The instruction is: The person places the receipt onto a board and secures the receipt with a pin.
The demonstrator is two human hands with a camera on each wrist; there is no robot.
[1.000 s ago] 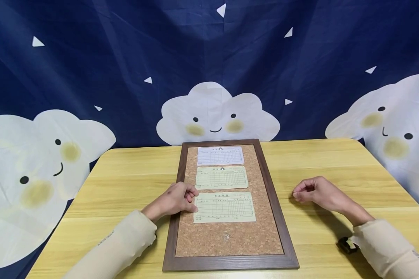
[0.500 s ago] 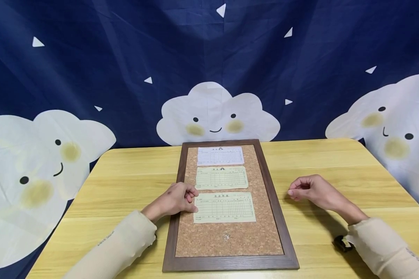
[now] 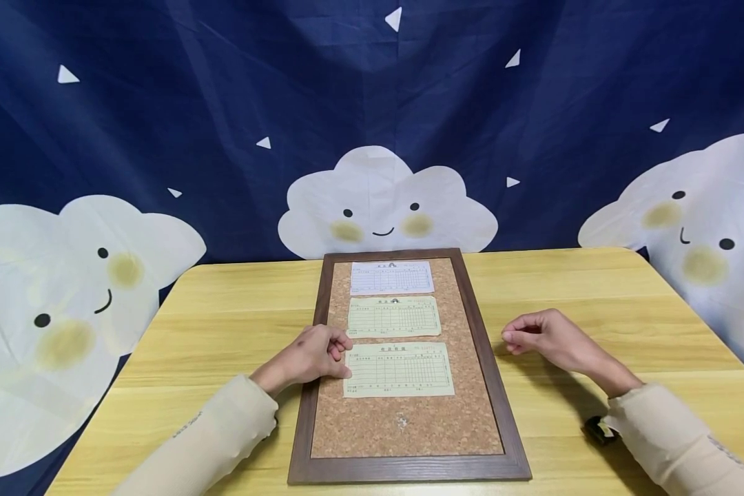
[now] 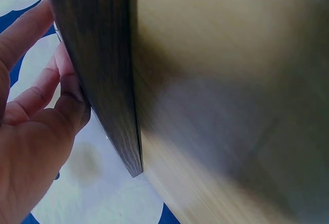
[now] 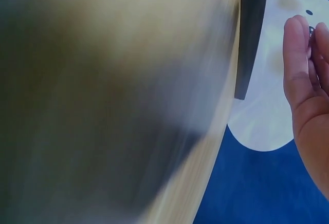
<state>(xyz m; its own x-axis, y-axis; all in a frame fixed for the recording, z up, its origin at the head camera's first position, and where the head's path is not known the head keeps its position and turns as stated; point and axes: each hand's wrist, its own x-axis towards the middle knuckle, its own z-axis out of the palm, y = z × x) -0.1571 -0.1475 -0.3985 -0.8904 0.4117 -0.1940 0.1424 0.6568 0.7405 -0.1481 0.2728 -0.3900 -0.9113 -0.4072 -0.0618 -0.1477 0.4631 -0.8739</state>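
Observation:
A lower green paper slip (image 3: 399, 370) lies flat on the cork of a brown-framed board (image 3: 409, 470). My left hand (image 3: 310, 355) rests across the board's left frame, its index fingertip and thumb touching the slip's left edge, apart from each other. To the right of the board, above the table, my right hand (image 3: 548, 337) pinches a small shiny thumbtack (image 5: 311, 31), mostly hidden by the fingers. Farther up the cork are a second green slip (image 3: 393, 320) and a white-purple slip (image 3: 384, 279), each with a small tack-like mark at its top.
A small cluster of silvery tacks (image 3: 401, 420) sits on the cork below the slips. The board lies on a light wooden table (image 3: 242, 296). A dark blue curtain (image 3: 223, 89) with smiling white clouds hangs behind the table's far edge.
My right hand has moved slowly left toward the board's right frame, still pinching the thumbtack. The left hand, board and slips have stayed in place.

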